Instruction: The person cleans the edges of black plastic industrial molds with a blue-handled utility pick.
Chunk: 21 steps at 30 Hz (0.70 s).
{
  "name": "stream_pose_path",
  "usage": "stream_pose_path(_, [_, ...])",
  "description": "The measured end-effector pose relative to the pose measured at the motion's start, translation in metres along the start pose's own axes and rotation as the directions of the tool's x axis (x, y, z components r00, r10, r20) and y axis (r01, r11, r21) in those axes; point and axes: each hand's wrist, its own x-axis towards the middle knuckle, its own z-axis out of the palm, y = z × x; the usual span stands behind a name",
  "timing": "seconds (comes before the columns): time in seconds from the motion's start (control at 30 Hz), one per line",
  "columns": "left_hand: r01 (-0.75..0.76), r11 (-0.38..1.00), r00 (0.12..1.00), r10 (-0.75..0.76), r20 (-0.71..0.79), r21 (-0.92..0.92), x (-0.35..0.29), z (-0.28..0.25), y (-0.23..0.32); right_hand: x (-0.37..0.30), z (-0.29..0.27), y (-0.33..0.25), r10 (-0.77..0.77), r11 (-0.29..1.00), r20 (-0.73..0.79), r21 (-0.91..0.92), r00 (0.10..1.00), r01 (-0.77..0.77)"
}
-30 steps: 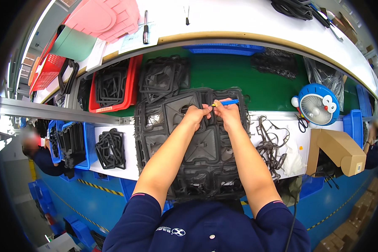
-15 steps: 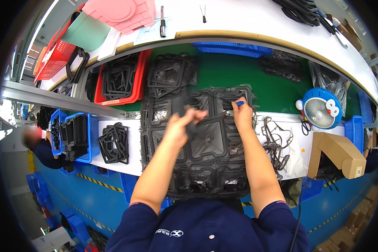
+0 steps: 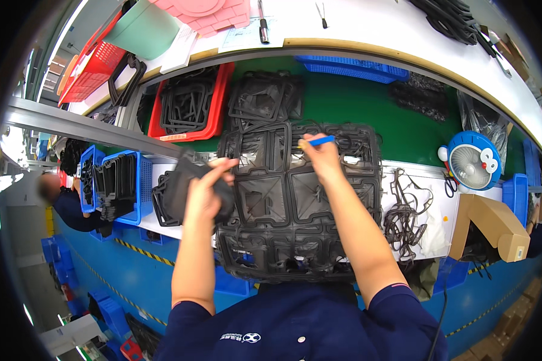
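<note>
My left hand (image 3: pixel 206 188) is closed on a black moulded frame piece (image 3: pixel 190 174), blurred by motion, at the left edge of the pile. My right hand (image 3: pixel 321 157) grips a slim blue-handled tool (image 3: pixel 323 141); its tip is too small to make out. Both hands are above a large pile of black moulded sheets (image 3: pixel 262 201), each made of several joined frames with thin film in their openings. A small stack of loose black frames (image 3: pixel 160 191) lies left of the pile, partly hidden behind the held piece.
A red bin (image 3: pixel 218 108) of black frames and another frame stack (image 3: pixel 265 99) lie beyond the pile. Blue baskets (image 3: pixel 143 186) stand left, near another person (image 3: pixel 72 207). Tangled black strips (image 3: pixel 406 216), a blue fan (image 3: pixel 473 161) and a cardboard box (image 3: pixel 494 225) are right.
My left hand has carried the black frame piece from over the pile leftward toward the loose stack. My right hand, still with the blue-handled tool, has shifted left over the pile.
</note>
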Motion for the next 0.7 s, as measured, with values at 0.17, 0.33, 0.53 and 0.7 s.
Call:
stream_pose_path(0.17, [0.154,0.975,0.979,-0.172,0.108,0.161,0.089,0.026,-0.094,0.016,0.044,0.020,0.227,0.968,-0.031,0.116,0.974,-0.222])
stream_pose_path(0.33, [0.291,0.929,0.947,-0.313,0.065,0.227,0.105,0.053,-0.117,0.010,0.041,0.016,0.202,0.961,-0.057,0.205,0.978,-0.186])
stream_pose_path(0.53, [0.299,0.905,0.947,-0.322,0.026,0.302,0.103,0.056,-0.116,0.009,0.036,0.018,0.194,0.966,-0.041,0.183,0.980,-0.183])
stream_pose_path(0.7, [0.179,0.918,0.979,-0.201,0.025,0.355,0.092,0.055,-0.113,0.004,0.043,0.016,0.005,0.995,-0.070,-0.100,0.998,-0.012])
